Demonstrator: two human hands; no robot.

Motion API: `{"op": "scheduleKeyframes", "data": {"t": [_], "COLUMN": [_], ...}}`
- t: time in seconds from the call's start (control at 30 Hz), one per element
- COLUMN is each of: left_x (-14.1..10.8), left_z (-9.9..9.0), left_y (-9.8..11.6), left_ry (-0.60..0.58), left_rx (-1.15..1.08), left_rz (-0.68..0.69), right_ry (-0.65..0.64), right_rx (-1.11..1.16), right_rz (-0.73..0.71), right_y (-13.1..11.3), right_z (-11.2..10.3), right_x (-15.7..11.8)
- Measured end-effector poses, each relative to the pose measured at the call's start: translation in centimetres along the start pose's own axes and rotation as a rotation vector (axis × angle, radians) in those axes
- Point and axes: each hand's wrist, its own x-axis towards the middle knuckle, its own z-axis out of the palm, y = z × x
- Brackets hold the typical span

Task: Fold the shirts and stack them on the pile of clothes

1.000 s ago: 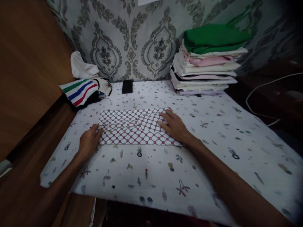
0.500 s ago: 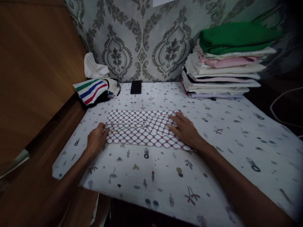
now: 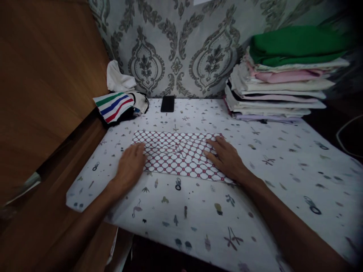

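Observation:
A folded cloth (image 3: 172,155), white with a dark lattice and small red dots, lies flat as a long strip on the printed sheet (image 3: 176,211). Over its left end is my left hand (image 3: 131,162), palm down with the fingers stretched out. My right hand (image 3: 225,156) rests on the right end, fingers spread and thumb apart. Slight wrinkles show in the cloth between the hands. Neither hand grips anything.
At the back right stands a tall stack of folded clothes (image 3: 278,90), a green one on top. A black phone (image 3: 167,104) lies near the patterned wall (image 3: 176,45). Striped cloth (image 3: 115,105) and white cloth (image 3: 119,78) are heaped beside the wooden panel (image 3: 48,68) on the left.
My left hand has let go of the cloth's left edge and moved in over that end, its fingers now extended. The right hand stays in place. The view has shifted slightly left.

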Motion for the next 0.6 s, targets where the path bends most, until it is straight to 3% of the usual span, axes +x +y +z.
{"op": "scheduleKeyframes", "data": {"t": [0.1,0.17,0.4,0.6], "left_x": [0.2,0.1,-1.2,-2.0], "left_z": [2.0,3.0,3.5,4.3], "left_y": [0.9,0.7,-2.9,-3.8], "left_ry": [-0.117,-0.171,-0.166,-0.086], "left_rx": [-0.158,-0.163,-0.044,0.005], "left_rz": [0.245,0.294,0.156,0.099], "right_ry": [-0.005,-0.013,-0.033,0.008], "right_rx": [0.007,0.008,0.084,0.473], "right_rz": [-0.006,0.002,0.038,0.196], "right_y": [0.0,-0.1,0.3,-0.3], "right_z": [-0.1,-0.2,-0.4,-1.9], "right_x": [0.1,0.1,0.3,0.0]}}
